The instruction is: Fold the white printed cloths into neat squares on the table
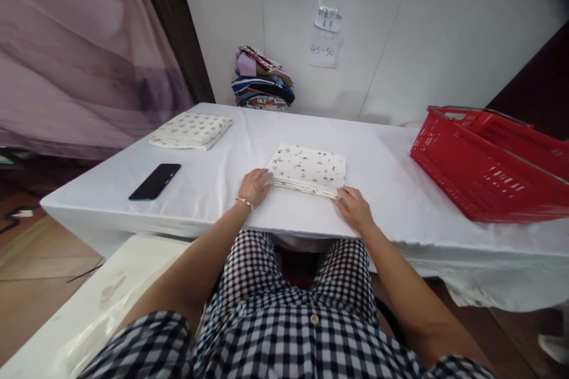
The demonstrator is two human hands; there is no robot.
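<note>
A white cloth with a small printed pattern (309, 166) lies folded into a rectangle in front of me on the table. At its near left corner, my left hand (256, 187) pinches the layered edge, a bracelet on the wrist. My right hand (354, 206) holds the near right corner, thumb and fingers closed on the fold. The fingertips of both hands are partly hidden by the cloth. Farther left, another folded cloth with a grey print (193, 130) lies flat, touched by neither hand.
A black phone (155, 182) lies on the white-covered table (377, 151) at the left. A red plastic basket (493, 166) stands at the right. Beyond the far edge is a stack of folded fabrics (262, 83) by the wall, under paper signs (324, 50). A pinkish curtain (84, 41) hangs left.
</note>
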